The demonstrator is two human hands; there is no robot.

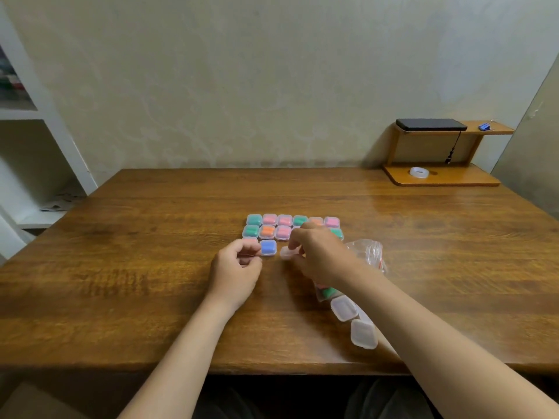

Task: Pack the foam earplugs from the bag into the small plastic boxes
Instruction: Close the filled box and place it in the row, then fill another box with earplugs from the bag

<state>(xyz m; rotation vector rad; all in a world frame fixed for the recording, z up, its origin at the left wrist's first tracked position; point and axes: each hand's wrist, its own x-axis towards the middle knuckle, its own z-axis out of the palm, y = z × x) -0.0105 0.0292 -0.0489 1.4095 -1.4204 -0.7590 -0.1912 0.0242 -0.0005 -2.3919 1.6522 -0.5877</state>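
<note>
Head view: right hand (pixel 320 255) pinches clear box (pixel 286 253); blue box (pixel 268 247) just beside.

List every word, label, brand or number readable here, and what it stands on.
No text can be read.
The small plastic boxes and the bag: no print shows.
The black device on the wooden stand: no marking shows.
The items on the white shelf: too blurred to read.
</note>
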